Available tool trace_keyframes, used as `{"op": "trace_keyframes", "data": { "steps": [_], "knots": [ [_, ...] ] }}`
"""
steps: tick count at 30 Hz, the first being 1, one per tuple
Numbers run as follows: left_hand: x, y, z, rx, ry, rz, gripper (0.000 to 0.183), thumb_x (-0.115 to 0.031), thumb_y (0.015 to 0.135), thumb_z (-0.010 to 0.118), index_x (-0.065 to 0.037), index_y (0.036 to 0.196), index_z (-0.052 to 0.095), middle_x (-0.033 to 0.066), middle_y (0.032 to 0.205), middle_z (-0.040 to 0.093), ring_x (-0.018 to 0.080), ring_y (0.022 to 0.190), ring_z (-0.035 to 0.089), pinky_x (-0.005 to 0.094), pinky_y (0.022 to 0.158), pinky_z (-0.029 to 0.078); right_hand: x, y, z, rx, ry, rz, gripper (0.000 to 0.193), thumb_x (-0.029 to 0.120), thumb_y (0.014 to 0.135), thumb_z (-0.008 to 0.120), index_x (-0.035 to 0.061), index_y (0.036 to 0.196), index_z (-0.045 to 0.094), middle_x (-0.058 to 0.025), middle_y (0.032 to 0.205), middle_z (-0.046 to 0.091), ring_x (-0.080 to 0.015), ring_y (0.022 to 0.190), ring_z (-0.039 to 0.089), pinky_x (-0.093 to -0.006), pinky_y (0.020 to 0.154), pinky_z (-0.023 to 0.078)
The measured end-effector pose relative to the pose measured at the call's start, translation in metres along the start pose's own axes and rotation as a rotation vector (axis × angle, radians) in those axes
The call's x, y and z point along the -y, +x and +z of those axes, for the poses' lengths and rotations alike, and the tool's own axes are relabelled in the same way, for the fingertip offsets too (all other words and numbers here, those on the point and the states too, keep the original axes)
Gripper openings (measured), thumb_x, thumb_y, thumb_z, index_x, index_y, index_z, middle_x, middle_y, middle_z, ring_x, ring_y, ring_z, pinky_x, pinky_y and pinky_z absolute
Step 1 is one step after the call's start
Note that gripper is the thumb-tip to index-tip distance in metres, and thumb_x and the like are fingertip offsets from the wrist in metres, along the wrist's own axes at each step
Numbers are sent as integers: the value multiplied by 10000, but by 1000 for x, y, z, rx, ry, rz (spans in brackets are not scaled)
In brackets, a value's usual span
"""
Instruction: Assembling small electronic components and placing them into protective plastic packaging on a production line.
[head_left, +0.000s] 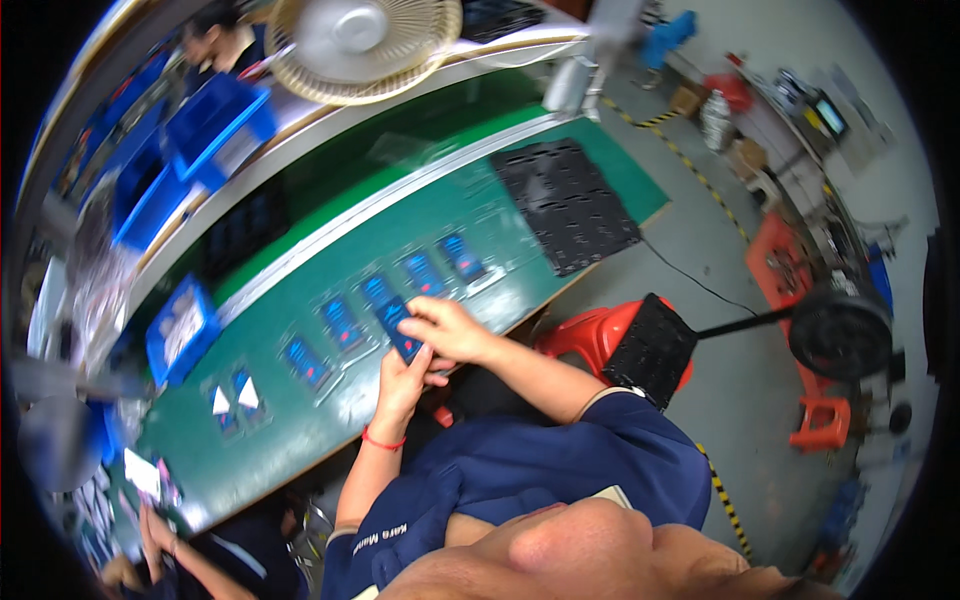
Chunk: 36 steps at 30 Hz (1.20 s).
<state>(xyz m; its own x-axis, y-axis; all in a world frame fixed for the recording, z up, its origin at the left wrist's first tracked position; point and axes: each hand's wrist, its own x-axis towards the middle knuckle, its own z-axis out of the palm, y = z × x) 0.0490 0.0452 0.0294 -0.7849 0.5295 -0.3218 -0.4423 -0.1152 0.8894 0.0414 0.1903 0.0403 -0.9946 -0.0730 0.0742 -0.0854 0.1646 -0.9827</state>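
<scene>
Centrally, small flat dark-blue card [402,330], red spot, gripped by left hand [403,385] and right hand [450,330]

green workbench [300,420], red stools [590,335], grey floor [740,400]

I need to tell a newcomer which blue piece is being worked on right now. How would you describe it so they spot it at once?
Find the long green workbench and the row of small blue flat pieces lying along it. At the near edge, both hands meet: the left hand below, the right hand above. The piece is the only blue one lifted off the bench, held between them.
</scene>
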Motion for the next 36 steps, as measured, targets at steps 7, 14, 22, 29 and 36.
{"op": "trace_keyframes", "data": {
  "steps": [7,14,22,29,36],
  "knots": [
    [-20,34,32,46,704,381,467,-129,850,617,31,1257,454,184,1056,620,260,920,628,354,742,532,-15,20,-101,-770,-286,-230,170,115,843,602,19,976,558,-121,750,630,-198,617,611,-321,511,455],
    [-13,95,56,142,1607,734,622,-390,870,525,-15,1344,377,180,1427,312,337,1351,233,570,1064,174,-54,9,-145,-813,-1046,-25,309,177,750,675,116,1042,593,-97,905,560,-282,875,528,-405,771,391],
    [-14,93,43,145,1690,748,605,-418,865,514,-83,1353,386,142,1432,323,312,1351,247,549,1062,205,-38,13,-126,-715,-1184,-242,297,300,689,706,143,940,693,-76,935,587,-273,873,530,-417,726,414],
    [1,71,16,123,1609,762,604,-433,873,494,-79,1351,392,162,1434,305,318,1353,233,554,1067,179,-43,15,-96,-561,-1322,-283,355,335,815,591,70,1046,637,-141,1084,586,-299,1014,518,-468,884,324],
    [-73,21,-61,-250,1236,1024,397,-227,739,682,-77,1094,588,170,1227,507,374,1178,439,485,980,356,-51,25,-77,-465,-1259,-199,388,332,869,539,46,1122,610,-168,1158,555,-317,1077,484,-497,930,300]
  ]
}}
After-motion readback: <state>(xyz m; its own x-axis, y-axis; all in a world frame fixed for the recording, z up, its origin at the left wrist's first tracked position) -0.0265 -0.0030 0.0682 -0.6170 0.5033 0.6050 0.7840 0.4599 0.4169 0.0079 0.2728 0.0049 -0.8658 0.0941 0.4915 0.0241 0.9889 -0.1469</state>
